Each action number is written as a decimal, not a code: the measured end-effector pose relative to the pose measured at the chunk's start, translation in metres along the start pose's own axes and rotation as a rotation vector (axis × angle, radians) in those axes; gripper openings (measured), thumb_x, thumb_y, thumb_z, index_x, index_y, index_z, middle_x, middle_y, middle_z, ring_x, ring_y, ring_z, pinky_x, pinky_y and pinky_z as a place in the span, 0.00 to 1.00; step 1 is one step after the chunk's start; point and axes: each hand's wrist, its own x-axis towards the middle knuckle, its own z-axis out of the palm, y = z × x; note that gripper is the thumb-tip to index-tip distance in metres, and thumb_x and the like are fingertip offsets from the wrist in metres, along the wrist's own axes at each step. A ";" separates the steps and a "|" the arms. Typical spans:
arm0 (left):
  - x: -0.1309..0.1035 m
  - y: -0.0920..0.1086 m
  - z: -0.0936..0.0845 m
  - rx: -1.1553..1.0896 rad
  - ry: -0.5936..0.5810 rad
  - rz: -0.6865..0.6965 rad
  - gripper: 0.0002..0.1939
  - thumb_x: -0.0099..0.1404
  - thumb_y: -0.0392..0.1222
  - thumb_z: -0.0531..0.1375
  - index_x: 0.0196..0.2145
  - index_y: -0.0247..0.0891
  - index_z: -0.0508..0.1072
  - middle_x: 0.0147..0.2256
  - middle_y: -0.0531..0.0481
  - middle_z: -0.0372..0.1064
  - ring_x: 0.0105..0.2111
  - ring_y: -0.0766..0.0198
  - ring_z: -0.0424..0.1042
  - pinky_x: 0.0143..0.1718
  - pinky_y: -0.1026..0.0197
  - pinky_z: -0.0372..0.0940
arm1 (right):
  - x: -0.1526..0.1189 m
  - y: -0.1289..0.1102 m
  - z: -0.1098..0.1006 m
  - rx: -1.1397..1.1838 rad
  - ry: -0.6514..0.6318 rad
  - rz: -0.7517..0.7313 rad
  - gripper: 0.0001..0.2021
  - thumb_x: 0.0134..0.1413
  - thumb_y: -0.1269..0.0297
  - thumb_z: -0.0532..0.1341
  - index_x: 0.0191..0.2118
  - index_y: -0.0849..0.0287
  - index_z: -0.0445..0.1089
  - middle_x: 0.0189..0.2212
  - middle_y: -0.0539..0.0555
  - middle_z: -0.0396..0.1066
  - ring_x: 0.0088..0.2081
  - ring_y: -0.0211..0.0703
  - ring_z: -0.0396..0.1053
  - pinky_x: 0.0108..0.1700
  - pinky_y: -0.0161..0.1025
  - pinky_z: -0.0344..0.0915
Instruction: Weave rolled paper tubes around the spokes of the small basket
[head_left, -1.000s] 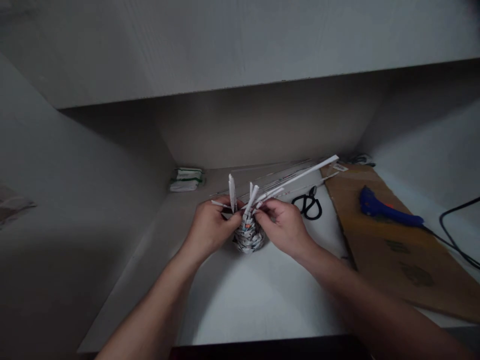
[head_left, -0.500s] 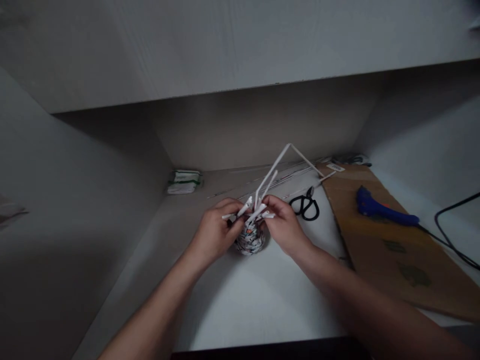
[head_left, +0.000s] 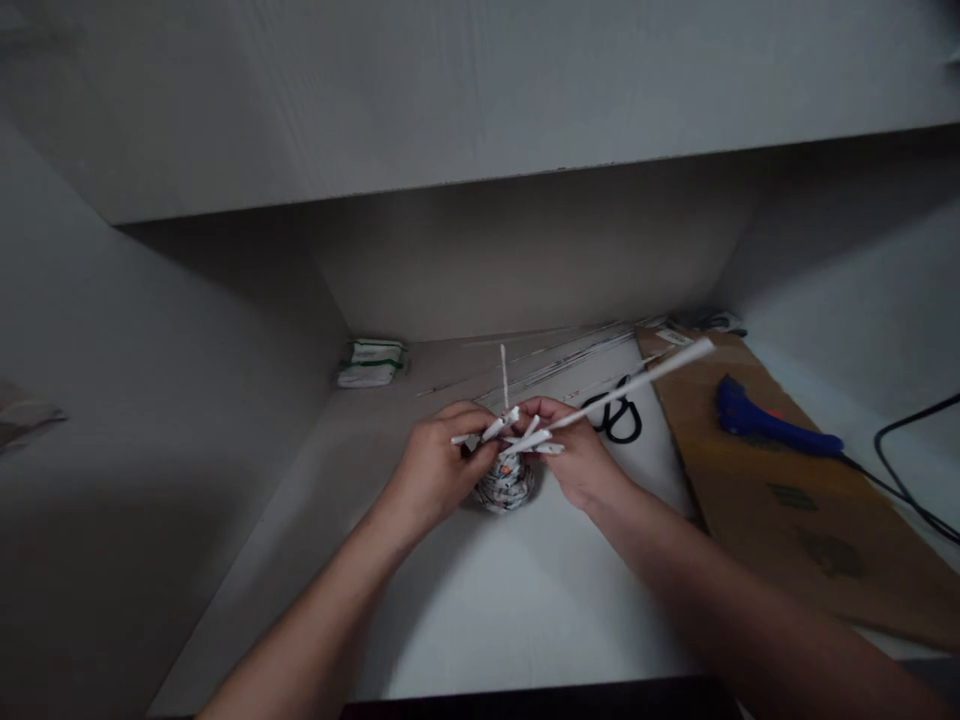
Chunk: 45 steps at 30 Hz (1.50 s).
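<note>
A small woven paper vessel stands on the white surface between my hands, with several white rolled-paper tubes sticking out of its top. My left hand is closed at the vessel's left rim, thumb and fingers pinching tubes there. At the right rim my right hand is closed too, its fingertips among the tubes and partly hidden behind them. One long paper tube slants up and right across my right hand. A thinner tube points upward behind the vessel.
Black-handled scissors lie just beyond my right hand. Long thin paper sticks lie along the back. To the right, a blue glue gun with a black cord rests on brown cardboard. A wrapped white packet sits back left.
The long bent tube that rose above the vessel has swung down to the right and now lies over my right hand. Both hands stay at the rim.
</note>
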 end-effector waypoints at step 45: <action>0.007 -0.016 0.010 -0.440 0.127 -0.336 0.09 0.58 0.44 0.63 0.31 0.35 0.70 0.26 0.54 0.68 0.26 0.68 0.67 0.29 0.67 0.63 | -0.005 0.020 0.003 -0.299 -0.010 -0.458 0.04 0.60 0.63 0.57 0.34 0.55 0.64 0.35 0.51 0.73 0.39 0.41 0.71 0.42 0.36 0.66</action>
